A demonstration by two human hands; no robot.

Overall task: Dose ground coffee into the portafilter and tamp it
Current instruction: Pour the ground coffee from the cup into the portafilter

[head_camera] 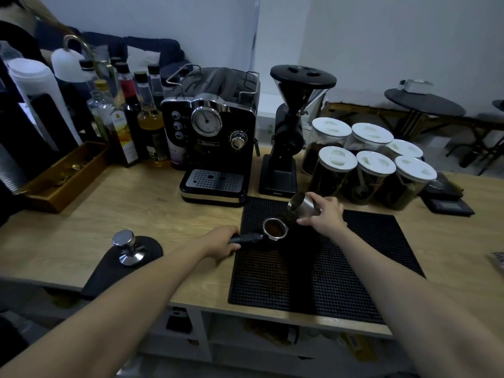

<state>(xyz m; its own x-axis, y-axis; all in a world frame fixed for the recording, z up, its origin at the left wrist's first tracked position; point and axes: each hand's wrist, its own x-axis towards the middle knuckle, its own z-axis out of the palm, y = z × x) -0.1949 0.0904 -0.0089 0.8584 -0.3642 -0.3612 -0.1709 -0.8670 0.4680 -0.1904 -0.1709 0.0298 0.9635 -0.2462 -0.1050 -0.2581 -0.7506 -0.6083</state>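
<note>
Portafilter: the portafilter [274, 228] lies on the back left part of the black rubber mat [341, 268]. Brown grounds show in its basket.
Long axis: it runs roughly left to right across the surface [152, 203], with the handle to the left and the basket to the right.
Left hand: the left hand [219, 241] is curled round the end of the handle at the mat's left edge.
Right hand: the right hand [326, 214] grips a steel cup [302, 204]. The cup is tipped so its mouth faces left and down, just above and to the right of the basket.
Dosing: judging by the tilt and the grounds in the basket, pouring is under way or nearly finished. I cannot tell whether anything is left in the cup.
Tamper: the tamper [127, 246] stands upright on a dark pad [120, 268], well to the left of the portafilter, beyond the left hand.
Key relation: the tamper is on the left hand's side and far from the right hand. Reaching it probably means freeing one hand first, either setting the cup down or letting go of the handle.
Risk: loose grounds are already scattered on the mat below the basket.
</note>
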